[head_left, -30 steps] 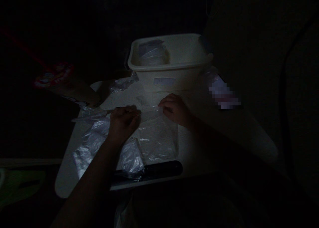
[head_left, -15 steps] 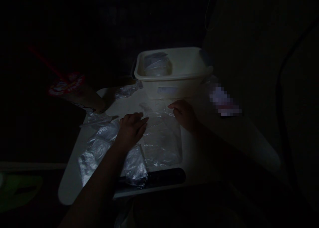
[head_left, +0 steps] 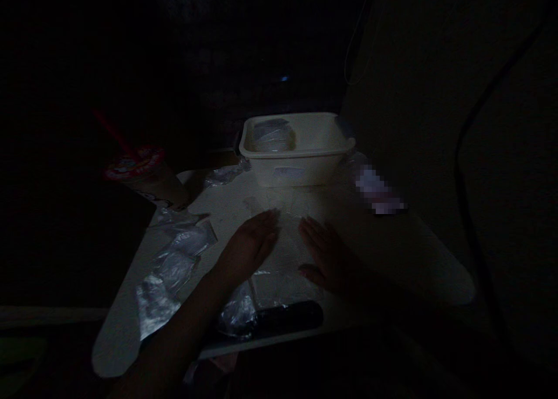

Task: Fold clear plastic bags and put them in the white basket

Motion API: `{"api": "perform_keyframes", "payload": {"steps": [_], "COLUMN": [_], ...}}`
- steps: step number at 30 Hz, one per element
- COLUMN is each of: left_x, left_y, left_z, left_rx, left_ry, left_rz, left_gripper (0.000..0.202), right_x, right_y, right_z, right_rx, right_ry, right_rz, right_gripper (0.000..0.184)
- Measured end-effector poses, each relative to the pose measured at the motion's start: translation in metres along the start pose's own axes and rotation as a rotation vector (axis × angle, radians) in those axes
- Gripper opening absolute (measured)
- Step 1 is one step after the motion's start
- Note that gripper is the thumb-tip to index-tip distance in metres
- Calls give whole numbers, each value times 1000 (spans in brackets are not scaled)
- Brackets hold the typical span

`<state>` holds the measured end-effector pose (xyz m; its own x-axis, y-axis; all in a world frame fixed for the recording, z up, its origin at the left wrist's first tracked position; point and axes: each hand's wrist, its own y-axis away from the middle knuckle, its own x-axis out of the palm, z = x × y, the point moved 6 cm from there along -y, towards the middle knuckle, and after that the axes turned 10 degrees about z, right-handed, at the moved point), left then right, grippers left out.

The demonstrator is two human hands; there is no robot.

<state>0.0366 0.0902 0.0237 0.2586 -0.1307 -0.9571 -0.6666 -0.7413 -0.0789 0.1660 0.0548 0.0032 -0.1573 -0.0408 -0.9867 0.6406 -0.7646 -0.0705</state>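
Observation:
A clear plastic bag (head_left: 283,259) lies flat on the white tabletop (head_left: 366,253), faint in the dim light. My left hand (head_left: 255,242) rests palm down at its left side, fingers stretched out. On the bag's right side lies my right hand (head_left: 325,250), its fingers extended and the thumb apart. Folded clear plastic packets (head_left: 174,265) lie left of my left arm. Another crumpled plastic packet (head_left: 239,312) sits close under my left forearm, touching a black bar-shaped object (head_left: 290,316) by the near edge.
A cream plastic tub (head_left: 300,169) with a plastic-wrapped packet (head_left: 274,136) inside stands at the back. At the left is a drink cup (head_left: 150,178) with a red straw. A blurred-out item (head_left: 378,191) lies at the right. A dark cable hangs further right.
My left hand has moved right onto the bag and flattened. My right hand has come nearer to me along the bag, its curled fingers now stretched out. The view has shifted and darkened.

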Motion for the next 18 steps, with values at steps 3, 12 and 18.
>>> {"api": "perform_keyframes", "payload": {"steps": [3,12,18], "left_x": [13,30,33], "left_y": [-10,-17,-13], "left_z": [-22,-24,-30], "left_rx": [82,86,94], "left_ry": [-57,-280,-237], "left_rz": [140,231,243], "left_gripper": [41,49,53], "right_x": [0,10,26], "right_y": [0,27,59], "right_z": [2,17,25], "right_rx": [-3,-185,-268], "right_ry": [33,66,162], "right_rz": [59,127,39], "right_gripper": [54,59,48]}}
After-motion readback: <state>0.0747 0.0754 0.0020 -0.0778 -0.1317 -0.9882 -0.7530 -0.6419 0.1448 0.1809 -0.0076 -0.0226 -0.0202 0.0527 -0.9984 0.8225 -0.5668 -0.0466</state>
